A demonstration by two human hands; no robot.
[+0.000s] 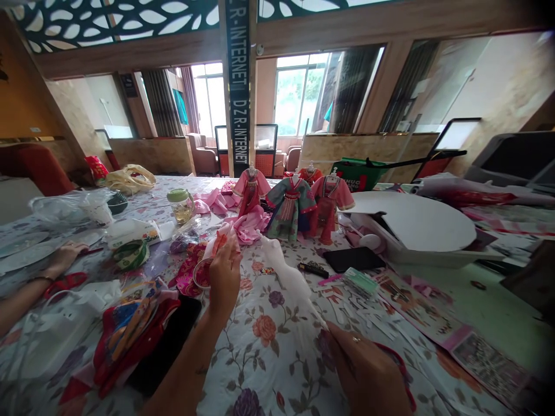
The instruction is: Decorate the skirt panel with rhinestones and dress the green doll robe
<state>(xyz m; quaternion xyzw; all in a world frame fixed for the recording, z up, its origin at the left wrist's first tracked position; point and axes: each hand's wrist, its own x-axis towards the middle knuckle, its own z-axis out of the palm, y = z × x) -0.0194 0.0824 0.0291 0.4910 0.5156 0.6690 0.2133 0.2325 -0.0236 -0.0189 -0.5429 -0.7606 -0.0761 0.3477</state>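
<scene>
My right hand (366, 367) is closed round the thin lower end of a white doll-sized mannequin (286, 268). The mannequin slants away from me over the flowered tablecloth, its head end farthest off. To its left, my left hand (225, 266) is closed with its fingers on a pinkish-orange piece of cloth (220, 238). A pale ring, like a roll of tape (200, 273), lies beside that hand, against magenta patterned fabric (188, 266). Beyond both hands, several dressed mannequins stand upright, among them a green-robed one (291, 208) and a pink-robed one (250, 193).
Another person's hand (67, 257) rests at the far left. A lidded jar (180, 207) and a green bowl (130, 254) stand left; a black phone (353, 260) and a large white disc (416, 222) are right. A dark flat object (167, 346) lies by my left forearm.
</scene>
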